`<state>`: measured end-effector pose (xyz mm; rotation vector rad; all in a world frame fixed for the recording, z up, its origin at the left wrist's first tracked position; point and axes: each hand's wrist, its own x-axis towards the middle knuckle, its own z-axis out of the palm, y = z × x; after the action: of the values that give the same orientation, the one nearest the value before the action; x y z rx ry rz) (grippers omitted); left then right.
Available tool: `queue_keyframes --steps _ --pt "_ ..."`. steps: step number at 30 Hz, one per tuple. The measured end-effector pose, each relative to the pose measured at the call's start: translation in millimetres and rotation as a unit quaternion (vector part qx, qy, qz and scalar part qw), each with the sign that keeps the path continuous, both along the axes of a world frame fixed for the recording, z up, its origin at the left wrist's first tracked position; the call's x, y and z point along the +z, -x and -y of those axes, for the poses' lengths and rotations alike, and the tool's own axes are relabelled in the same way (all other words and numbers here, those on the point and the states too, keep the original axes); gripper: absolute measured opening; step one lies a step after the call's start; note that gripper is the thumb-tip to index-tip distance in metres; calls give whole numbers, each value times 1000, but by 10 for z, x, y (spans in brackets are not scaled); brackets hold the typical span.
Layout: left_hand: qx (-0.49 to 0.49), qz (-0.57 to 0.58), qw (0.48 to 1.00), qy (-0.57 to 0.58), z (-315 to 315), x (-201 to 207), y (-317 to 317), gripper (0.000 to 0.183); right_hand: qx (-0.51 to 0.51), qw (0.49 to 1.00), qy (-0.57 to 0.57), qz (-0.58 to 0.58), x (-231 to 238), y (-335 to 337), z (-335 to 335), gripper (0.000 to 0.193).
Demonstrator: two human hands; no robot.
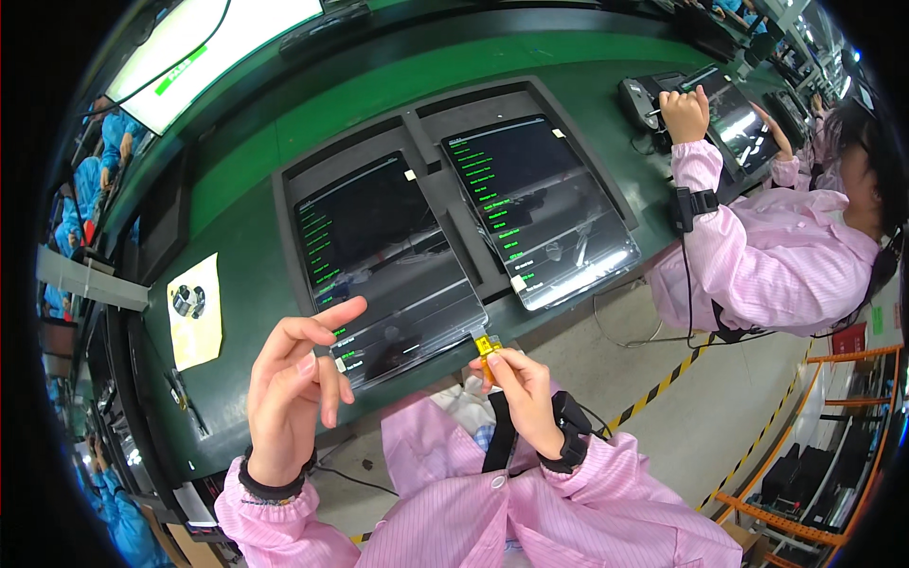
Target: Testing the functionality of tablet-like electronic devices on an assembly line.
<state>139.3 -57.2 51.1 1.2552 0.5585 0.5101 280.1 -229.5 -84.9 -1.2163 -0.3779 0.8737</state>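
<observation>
Two tablets lie side by side in a dark foam tray point(281, 222), their black screens lined with green text. Over the lower left part of the left tablet point(379, 256) hovers my left hand point(295, 393), empty, its index finger stretched out and the others loosely bent. My right hand point(526, 398) pinches a small yellow plug-like piece point(486, 346) between thumb and fingertips, at the left tablet's lower right corner. The piece has a pale end pointing toward the tablet; whether it is inserted I cannot tell. The right tablet point(540, 213) lies untouched.
On the green bench, a yellow sheet point(194, 327) with black round pieces lies at left, near a tweezer-like tool point(186, 402). A lit monitor point(213, 57) stands far left. At right, a co-worker in a pink sleeve point(757, 237) handles another tablet point(743, 123). Cables hang below the bench.
</observation>
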Motion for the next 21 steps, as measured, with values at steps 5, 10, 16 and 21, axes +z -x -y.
queue_keyframes --steps 5,10,16,21 --pt "-10 15 1000 0 19 -4 -32 24 28 999 15 19 -11 -30 37 25" --pt "-21 -3 1000 2 70 -20 -95 25 42 999 4 34 -59 -37 18 26" --pt "-45 -20 999 -15 139 -20 -214 25 38 999 -9 29 -43 -63 2 26" --pt "-55 -25 998 -12 200 -19 -290 25 57 997 -12 44 -18 -99 12 25"
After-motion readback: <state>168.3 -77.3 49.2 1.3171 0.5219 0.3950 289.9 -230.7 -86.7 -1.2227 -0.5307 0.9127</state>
